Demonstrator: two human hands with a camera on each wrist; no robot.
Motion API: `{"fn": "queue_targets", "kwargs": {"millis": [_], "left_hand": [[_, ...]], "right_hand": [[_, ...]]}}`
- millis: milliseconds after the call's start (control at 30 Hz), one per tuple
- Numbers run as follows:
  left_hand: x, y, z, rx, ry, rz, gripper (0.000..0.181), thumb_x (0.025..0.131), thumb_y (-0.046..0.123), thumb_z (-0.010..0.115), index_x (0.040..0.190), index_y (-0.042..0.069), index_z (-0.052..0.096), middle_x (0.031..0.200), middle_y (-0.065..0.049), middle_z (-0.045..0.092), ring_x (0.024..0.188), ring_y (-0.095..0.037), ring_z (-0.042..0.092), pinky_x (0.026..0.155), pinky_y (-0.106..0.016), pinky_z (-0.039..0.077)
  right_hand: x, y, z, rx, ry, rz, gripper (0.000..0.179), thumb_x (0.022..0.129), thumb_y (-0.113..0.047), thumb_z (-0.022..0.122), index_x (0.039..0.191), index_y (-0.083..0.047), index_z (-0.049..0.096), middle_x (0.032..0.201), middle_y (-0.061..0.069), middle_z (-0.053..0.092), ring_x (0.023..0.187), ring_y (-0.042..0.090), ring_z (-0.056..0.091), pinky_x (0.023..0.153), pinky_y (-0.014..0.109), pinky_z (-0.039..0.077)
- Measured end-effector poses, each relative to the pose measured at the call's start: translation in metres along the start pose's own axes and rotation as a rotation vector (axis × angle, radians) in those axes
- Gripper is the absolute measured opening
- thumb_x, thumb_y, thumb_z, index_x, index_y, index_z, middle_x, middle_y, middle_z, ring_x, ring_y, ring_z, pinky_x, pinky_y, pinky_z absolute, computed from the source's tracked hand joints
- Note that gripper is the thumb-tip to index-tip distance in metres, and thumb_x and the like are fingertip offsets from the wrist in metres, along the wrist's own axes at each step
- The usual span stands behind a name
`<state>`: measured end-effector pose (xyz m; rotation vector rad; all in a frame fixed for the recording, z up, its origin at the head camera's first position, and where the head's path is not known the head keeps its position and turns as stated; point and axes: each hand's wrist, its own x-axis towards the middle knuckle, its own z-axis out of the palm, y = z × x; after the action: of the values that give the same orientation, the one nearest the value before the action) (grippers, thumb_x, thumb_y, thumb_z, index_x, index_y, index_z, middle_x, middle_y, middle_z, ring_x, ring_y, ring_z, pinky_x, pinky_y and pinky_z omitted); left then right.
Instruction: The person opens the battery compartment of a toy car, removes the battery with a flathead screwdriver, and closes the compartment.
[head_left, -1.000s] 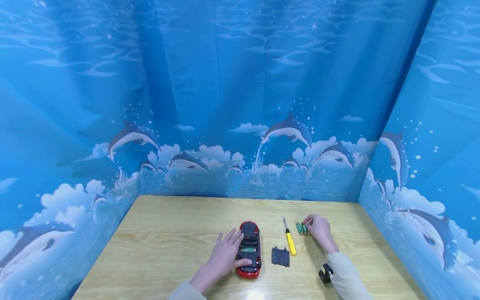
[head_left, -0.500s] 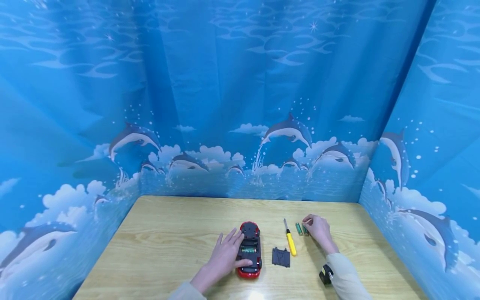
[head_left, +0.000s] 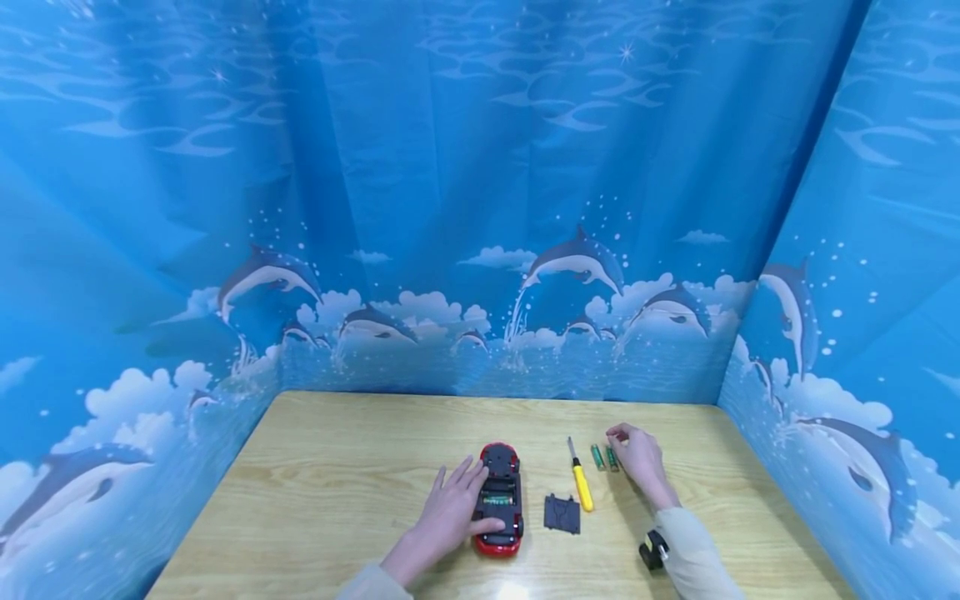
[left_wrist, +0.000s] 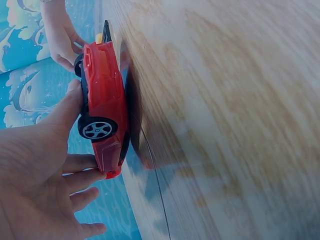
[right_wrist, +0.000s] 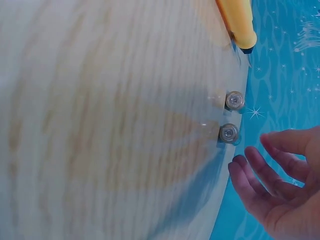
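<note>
A red toy car [head_left: 498, 546] lies upside down on the table, its battery compartment uncovered. One green battery [head_left: 497, 500] shows in the compartment. My left hand [head_left: 450, 504] rests on the car, the thumb across its underside and the other fingers fairly straight along its side. To the right, two green batteries lie side by side: a left battery [head_left: 597, 457] and a right battery [head_left: 612, 458]. Just beyond the right one is my right hand [head_left: 640, 458], its fingers loosely bent. The right wrist view shows this hand [right_wrist: 285, 180] apart from both batteries, holding nothing.
A yellow-handled screwdriver [head_left: 581, 485] lies between the car and the loose batteries. Closer to the car is a dark battery cover [head_left: 562, 514]. A dolphin-print curtain [head_left: 480, 208] stands behind the wooden table [head_left: 337, 467].
My right hand has let go of the right battery and drawn slightly away from it. That battery now lies fully in sight beside the other. The left hand and car have stayed put.
</note>
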<state>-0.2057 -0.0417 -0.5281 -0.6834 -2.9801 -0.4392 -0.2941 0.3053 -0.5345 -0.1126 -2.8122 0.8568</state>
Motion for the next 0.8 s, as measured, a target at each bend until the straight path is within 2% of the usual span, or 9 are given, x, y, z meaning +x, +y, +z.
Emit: {"fn": "queue_targets", "kwargs": {"millis": [233, 500, 667, 800], "left_hand": [[0.001, -0.001, 0.001, -0.003, 0.0, 0.001, 0.093, 0.079, 0.066, 0.07, 0.146, 0.004, 0.052, 0.153, -0.014, 0.049, 0.145, -0.035, 0.04, 0.117, -0.063, 0.031], [0.0, -0.001, 0.002, 0.001, 0.003, 0.003, 0.094, 0.078, 0.065, 0.071, 0.146, 0.004, 0.052, 0.153, -0.014, 0.049, 0.145, -0.035, 0.04, 0.117, -0.062, 0.031], [0.001, -0.001, 0.002, -0.001, -0.003, -0.002, 0.094, 0.078, 0.066, 0.071, 0.146, 0.004, 0.052, 0.153, -0.014, 0.049, 0.145, -0.035, 0.039, 0.117, -0.063, 0.031], [0.001, 0.0, 0.001, -0.01, -0.007, -0.005, 0.093, 0.079, 0.066, 0.07, 0.147, 0.004, 0.052, 0.153, -0.014, 0.048, 0.145, -0.035, 0.039, 0.117, -0.063, 0.03]], "right_hand": [[-0.004, -0.012, 0.0, 0.019, 0.041, -0.064, 0.014, 0.096, -0.008, 0.066, 0.106, -0.001, 0.073, 0.098, 0.015, 0.073, 0.073, 0.02, 0.064, 0.059, 0.031, 0.05], [-0.019, -0.061, 0.007, 0.12, 0.064, -0.232, 0.011, 0.094, -0.004, 0.069, 0.103, -0.005, 0.076, 0.095, 0.009, 0.074, 0.081, 0.023, 0.07, 0.07, 0.036, 0.061], [-0.031, -0.092, 0.012, 0.132, 0.022, -0.324, 0.011, 0.092, -0.004, 0.072, 0.101, -0.01, 0.076, 0.094, 0.002, 0.075, 0.081, 0.018, 0.07, 0.07, 0.032, 0.061], [-0.041, -0.108, 0.017, 0.132, -0.074, -0.426, 0.011, 0.092, -0.007, 0.073, 0.1, -0.013, 0.077, 0.094, -0.002, 0.075, 0.08, 0.013, 0.07, 0.068, 0.026, 0.06]]}}
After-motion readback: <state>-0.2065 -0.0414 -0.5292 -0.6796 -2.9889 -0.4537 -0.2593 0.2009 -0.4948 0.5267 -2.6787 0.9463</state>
